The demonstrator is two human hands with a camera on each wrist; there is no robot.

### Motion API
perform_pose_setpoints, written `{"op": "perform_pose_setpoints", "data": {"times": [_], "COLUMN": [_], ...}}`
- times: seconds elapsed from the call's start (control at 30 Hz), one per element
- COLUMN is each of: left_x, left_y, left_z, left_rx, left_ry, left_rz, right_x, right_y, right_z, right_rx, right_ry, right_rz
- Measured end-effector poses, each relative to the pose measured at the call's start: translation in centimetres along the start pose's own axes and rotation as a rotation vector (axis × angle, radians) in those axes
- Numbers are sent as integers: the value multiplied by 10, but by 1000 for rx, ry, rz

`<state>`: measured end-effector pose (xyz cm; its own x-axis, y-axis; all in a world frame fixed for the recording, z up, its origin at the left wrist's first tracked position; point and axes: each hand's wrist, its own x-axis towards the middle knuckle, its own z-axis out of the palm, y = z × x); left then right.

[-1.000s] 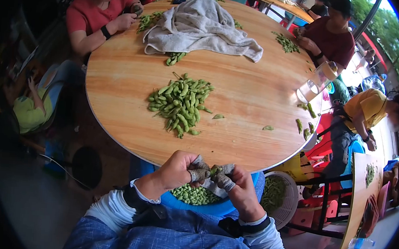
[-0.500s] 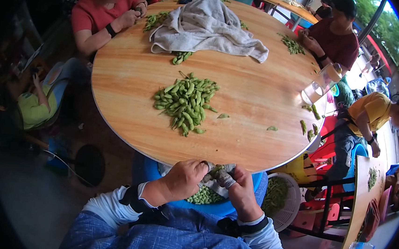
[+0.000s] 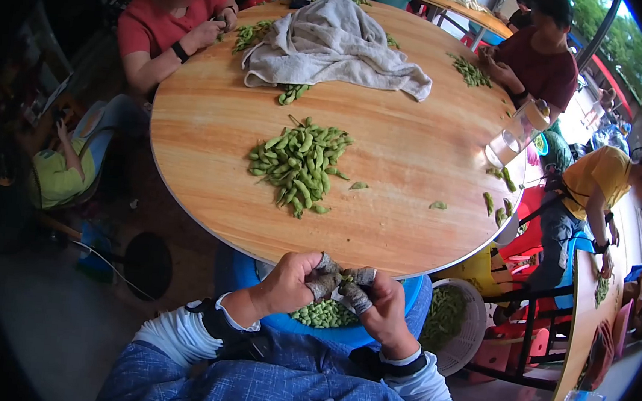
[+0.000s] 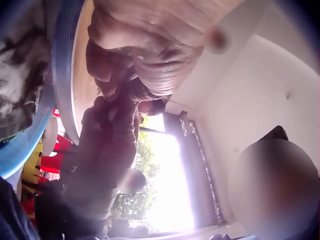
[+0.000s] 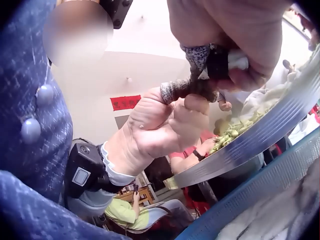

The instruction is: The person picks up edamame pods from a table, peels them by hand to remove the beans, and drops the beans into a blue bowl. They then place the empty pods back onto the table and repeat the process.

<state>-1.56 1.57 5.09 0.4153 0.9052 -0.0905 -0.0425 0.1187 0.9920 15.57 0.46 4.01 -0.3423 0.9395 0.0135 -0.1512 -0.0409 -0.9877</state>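
Note:
Over a blue basin (image 3: pixel 359 336) of shelled green beans (image 3: pixel 325 315), my left hand (image 3: pixel 284 284) and right hand (image 3: pixel 388 311) meet fingertip to fingertip. Between them they pinch a small green edamame pod (image 3: pixel 346 279), mostly hidden by the fingers. Grey speckled cloth covers (image 3: pixel 357 298) wrap the thumb and forefinger of each hand. In the right wrist view, the left hand (image 5: pixel 162 122) has its thumb and finger against those of the right hand (image 5: pixel 230 30). On the table in front lies a pile of edamame pods (image 3: pixel 301 165).
The round wooden table (image 3: pixel 203 168) has its edge just beyond my hands. A grey cloth (image 3: pixel 325 46) covers a mound there, and a clear bottle (image 3: pixel 518 133) stands at right. A white basket (image 3: pixel 473 325) of pods sits right of the basin. Other people sit around.
My left hand rolled over toward the right hand, then turned back, fingertips still meeting. The person in yellow at right has reached down to the board. The head view shifted slightly.

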Motion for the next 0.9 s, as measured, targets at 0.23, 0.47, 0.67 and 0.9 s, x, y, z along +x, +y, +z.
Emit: {"op": "perform_pose_setpoints", "data": {"times": [0.23,0.47,0.67,0.9], "left_x": [5,21,63,56], "left_y": [-32,18,-6,-1], "left_z": [6,-17,-52,-39], "left_rx": [166,990,1395,1235], "left_ry": [57,280,235,163], "left_rz": [60,268,421,296], "right_x": [-3,-36,-71,-32], "right_y": [-5,-11,-16,-13], "right_z": [3,-87,-117,-52], "right_rx": [-660,-962,-917,-204], "right_ry": [57,590,741,421], "right_rz": [-335,-250,-95,-26]}}
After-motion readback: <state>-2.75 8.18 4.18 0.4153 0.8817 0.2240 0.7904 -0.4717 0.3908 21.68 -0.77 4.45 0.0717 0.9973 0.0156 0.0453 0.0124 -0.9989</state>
